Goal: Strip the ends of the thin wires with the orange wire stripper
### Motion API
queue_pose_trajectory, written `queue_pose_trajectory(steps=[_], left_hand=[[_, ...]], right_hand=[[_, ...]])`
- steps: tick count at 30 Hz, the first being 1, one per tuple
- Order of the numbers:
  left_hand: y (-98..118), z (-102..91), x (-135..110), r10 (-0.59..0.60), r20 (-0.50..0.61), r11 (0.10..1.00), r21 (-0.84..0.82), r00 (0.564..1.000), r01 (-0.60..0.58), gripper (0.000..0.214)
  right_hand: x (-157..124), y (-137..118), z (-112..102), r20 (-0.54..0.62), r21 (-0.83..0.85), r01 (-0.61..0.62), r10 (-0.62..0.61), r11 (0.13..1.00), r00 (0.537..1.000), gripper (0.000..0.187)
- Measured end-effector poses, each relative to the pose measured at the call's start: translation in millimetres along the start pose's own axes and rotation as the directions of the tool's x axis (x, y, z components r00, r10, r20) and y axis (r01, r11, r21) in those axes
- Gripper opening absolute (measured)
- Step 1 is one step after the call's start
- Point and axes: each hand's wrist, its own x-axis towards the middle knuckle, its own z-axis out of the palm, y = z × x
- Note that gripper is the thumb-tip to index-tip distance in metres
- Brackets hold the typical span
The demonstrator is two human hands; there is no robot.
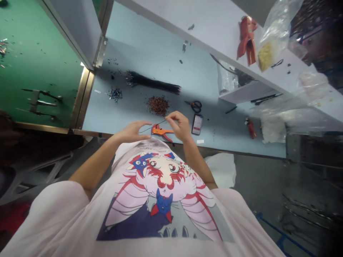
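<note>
My left hand (133,131) and my right hand (180,125) are raised at the near edge of a pale blue table (150,64), in front of my chest. A thin black wire (153,126) runs between them; each hand pinches one end with closed fingertips. Just below the wire, between my hands, orange wire strippers (161,131) lie on the table edge. A pile of small reddish-brown bits (158,105) sits just beyond my hands. Further back lies a bundle of black wires (151,82).
A phone (197,124) and scissors (194,105) lie right of my right hand. A small heap of bluish metal parts (115,94) is at the left. An upper shelf (214,32) holds an orange tool (247,39) and plastic bags (276,32). A green bench (34,71) adjoins on the left.
</note>
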Motion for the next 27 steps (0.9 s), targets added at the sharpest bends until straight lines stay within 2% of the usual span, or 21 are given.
queue_pose_trajectory(steps=[2,4,6,9,11,12,13,15,18,20,23,25,27], left_hand=[[14,12.1,13,0.036,-0.08,0.984,-0.173,0.996,-0.05,0.045],[24,20.9,23,0.007,-0.14,0.925,-0.375,0.99,-0.059,0.033],[28,23.8,29,-0.031,-0.176,0.878,-0.475,0.984,-0.058,0.026],[25,19.4,29,-0.063,-0.243,0.9,-0.433,0.968,-0.05,0.019],[22,14.7,24,-0.108,-0.291,0.916,-0.401,0.951,-0.019,0.017],[20,12.7,22,-0.138,-0.314,0.917,-0.399,0.939,0.002,0.017],[19,11.0,19,-0.17,-0.334,0.915,-0.403,0.927,0.023,0.017],[19,8.6,15,-0.221,-0.357,0.908,-0.414,0.908,0.058,0.017],[19,6.7,11,-0.252,-0.362,0.901,-0.426,0.898,0.081,0.017],[20,6.0,11,-0.261,-0.363,0.896,-0.436,0.895,0.085,0.017],[21,5.3,15,-0.284,-0.394,0.88,-0.47,0.874,0.074,0.017],[22,4.9,18,-0.295,-0.426,0.862,-0.504,0.855,0.047,0.017],[23,4.3,21,-0.311,-0.463,0.839,-0.544,0.83,0.011,0.018]], right_hand=[[-1,-9,10,0.054,-0.021,0.044,-0.043,0.999,0.998,0.018],[0,-11,15,0.06,-0.024,0.067,-0.066,0.997,0.996,0.019],[2,-3,15,0.032,-0.005,0.051,-0.051,0.999,0.998,0.018],[6,30,13,-0.089,0.036,-0.093,0.096,0.995,0.991,0.025],[6,63,13,-0.123,-0.093,-0.265,0.253,0.96,0.96,0.034],[5,79,15,-0.078,-0.274,-0.349,0.341,0.896,0.937,0.037],[2,95,18,0.018,-0.479,-0.383,0.445,0.79,0.895,0.036],[-6,121,26,0.112,-0.584,-0.388,0.544,0.713,0.831,0.026],[-14,145,40,0.246,-0.625,-0.339,0.59,0.703,0.769,0.019],[-11,154,47,0.304,-0.625,-0.289,0.568,0.725,0.765,0.03],[-1,159,47,0.333,-0.611,-0.234,0.513,0.757,0.791,0.047],[0,158,43,0.346,-0.606,-0.22,0.502,0.764,0.792,0.04],[-11,153,39,0.371,-0.604,-0.21,0.505,0.769,0.78,0.037]])
